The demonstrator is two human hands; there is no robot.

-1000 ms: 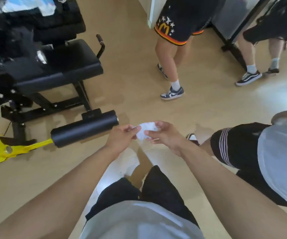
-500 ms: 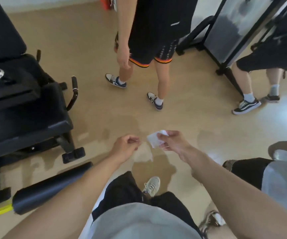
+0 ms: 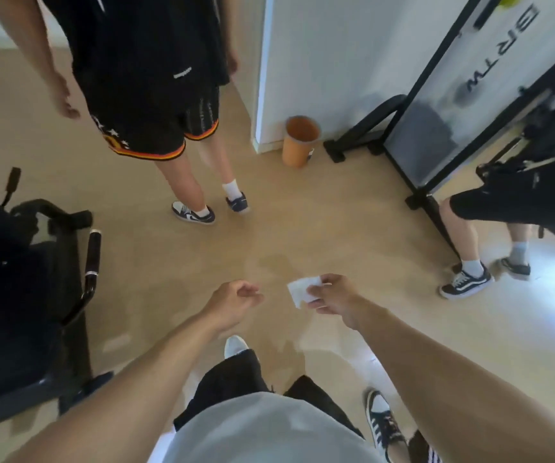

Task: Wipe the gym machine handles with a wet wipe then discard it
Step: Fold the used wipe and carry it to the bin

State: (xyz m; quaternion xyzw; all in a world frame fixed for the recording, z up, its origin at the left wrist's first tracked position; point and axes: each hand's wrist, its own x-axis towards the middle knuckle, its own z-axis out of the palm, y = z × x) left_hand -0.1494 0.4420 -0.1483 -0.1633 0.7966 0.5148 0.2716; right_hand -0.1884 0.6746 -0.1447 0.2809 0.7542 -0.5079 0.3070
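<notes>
My right hand (image 3: 331,297) pinches a small folded white wet wipe (image 3: 302,290) above the floor in front of me. My left hand (image 3: 234,300) hangs beside it, a hand's width to the left, fingers loosely curled with nothing in them. The black gym machine (image 3: 19,295) fills the left edge, with one curved handle (image 3: 90,262) sticking up beside its seat. An orange bin (image 3: 299,142) stands on the floor far ahead, against the white wall corner.
A person in black shorts and blue-white sneakers (image 3: 192,213) stands ahead left. Another person's legs (image 3: 466,259) are at the right, next to a black-framed standing panel (image 3: 436,135). A striped shoe (image 3: 384,426) is close by my right side. Tan floor lies between me and the bin.
My view has swung right and up, away from the machine; the orange bin has come into sight. My left hand has let go of the wipe, which stays in my right hand.
</notes>
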